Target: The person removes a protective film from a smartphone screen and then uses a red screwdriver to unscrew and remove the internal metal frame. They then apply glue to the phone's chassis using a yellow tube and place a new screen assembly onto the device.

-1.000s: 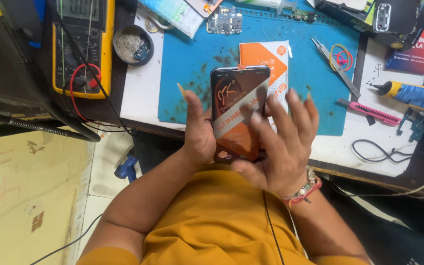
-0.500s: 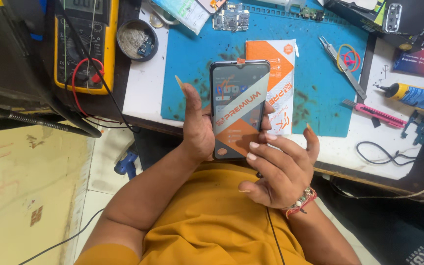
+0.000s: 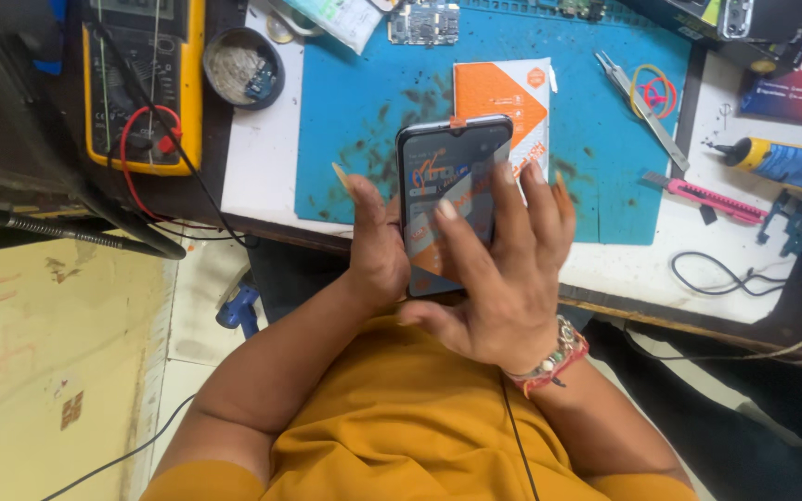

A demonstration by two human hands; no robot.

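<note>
- The smartphone (image 3: 452, 199) is held up above the near edge of the blue work mat (image 3: 364, 121), screen toward the camera, with an orange-and-white film or sticker lying across its face.
- The left hand (image 3: 378, 246) grips the smartphone by its left edge, thumb and palm closed around the frame.
- The right hand (image 3: 503, 278) is spread open, its fingers (image 3: 447, 218) lying flat on the screen; it closes around nothing.
- Judgement: pressing works best with a firm left-hand hold and even, flat finger pressure moved across the glass, so the film lies without bubbles or skew.
- An orange-and-white rectangular packet (image 3: 503, 97) lies flat on the mat, directly behind the smartphone.
- A pale printed packet (image 3: 331, 19) lies at the mat's far left corner, partly cut off by the frame.
- A dark box (image 3: 744, 23) and a red package (image 3: 795, 70) sit beyond the mat's far right corner.
- A yellow multimeter (image 3: 141, 83) stands well left of the mat; a pink utility knife (image 3: 703, 197) lies on the desk (image 3: 262, 176) just right of it.
</note>
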